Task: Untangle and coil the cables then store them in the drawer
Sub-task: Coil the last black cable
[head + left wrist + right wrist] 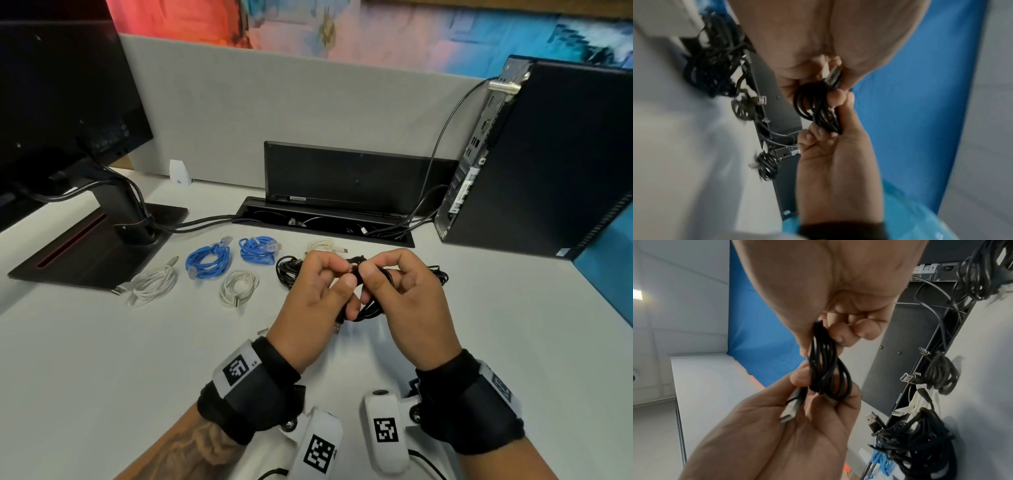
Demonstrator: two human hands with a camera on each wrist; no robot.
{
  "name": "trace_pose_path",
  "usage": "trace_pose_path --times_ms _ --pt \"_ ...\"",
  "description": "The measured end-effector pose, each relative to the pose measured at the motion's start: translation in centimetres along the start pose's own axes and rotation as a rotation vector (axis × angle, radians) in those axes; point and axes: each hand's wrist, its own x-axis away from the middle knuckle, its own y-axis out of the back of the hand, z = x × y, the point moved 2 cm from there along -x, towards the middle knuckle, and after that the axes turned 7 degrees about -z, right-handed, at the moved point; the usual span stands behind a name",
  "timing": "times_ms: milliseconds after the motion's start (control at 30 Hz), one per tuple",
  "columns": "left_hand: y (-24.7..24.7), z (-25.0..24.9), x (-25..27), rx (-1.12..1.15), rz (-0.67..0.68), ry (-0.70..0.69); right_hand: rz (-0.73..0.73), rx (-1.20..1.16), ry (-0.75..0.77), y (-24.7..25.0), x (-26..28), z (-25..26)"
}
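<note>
**Both hands on one black USB cable above the desk**

While you hold both hands up over the white desk (102, 359), a small coil of black USB cable (368, 308) sits between them. Your left hand (315, 301) has its fingers curled around one side of the loops, and the silver USB-A plug (790, 408) lies against its palm. Your right hand (407, 301) pinches the other side of the same bundle between thumb and curled fingers. Much of the coil is hidden behind your fingers in the head view, so you cannot tell how many loops there are or where its other end lies.

Taking the open cable tray (325, 222) set into the desk as landmark: in front of it, toward you, lie two blue network cable bundles (207, 262) (258, 250). Nearer you than the blue bundles are two white cable coils (152, 282) (239, 286). A cream cable (323, 246) lies just in front of the tray, partly covered by your hands. A black cable bundle (287, 270) lies beside your left hand, and more black cable shows past your right hand, mostly covered. Left of the tray stands a monitor (65, 102) on its stand, cut off by the frame edge. Right of the tray stands a desktop computer tower (555, 164). No drawer can be made out. The left wrist view is blurred.
</note>
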Motion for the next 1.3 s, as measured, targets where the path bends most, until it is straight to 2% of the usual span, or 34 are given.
trace_pose_path --times_ms 100,200,400,567,700,800,967,1067,1167,1300 --pt "0.3 0.2 -0.4 0.119 0.016 0.107 0.062 0.02 0.05 0.4 -0.1 0.5" --pt "0.9 0.3 -0.5 0.137 -0.029 0.102 0.15 0.101 0.091 0.8 -0.3 0.3" --pt "0.8 0.5 -0.3 0.259 0.002 0.191 0.083 0.168 0.182 1.3 -0.4 0.3" --pt "0.7 0.4 -0.3 0.325 0.136 0.336 0.052 0.074 0.188 1.1 0.0 0.6" --pt "0.7 0.4 -0.3 0.34 0.082 0.31 0.094 0.137 0.173 1.0 -0.2 0.4" --pt "0.6 0.5 -0.5 0.217 0.049 0.22 0.128 0.144 0.131 1.3 -0.4 0.1" --pt "0.3 0.5 -0.3 0.038 0.03 0.156 0.068 0.203 0.17 1.2 -0.4 0.2" --pt "-0.1 0.2 -0.2 -0.008 0.017 0.141 -0.053 0.229 0.235 1.2 -0.2 0.6" --pt "-1.0 -0.2 -0.2 -0.022 0.041 0.143 -0.173 0.21 0.274 1.7 -0.2 1.0" --pt "-1.9 -0.5 0.2 -0.009 0.124 0.155 -0.253 0.117 0.321 2.7 0.0 2.0"
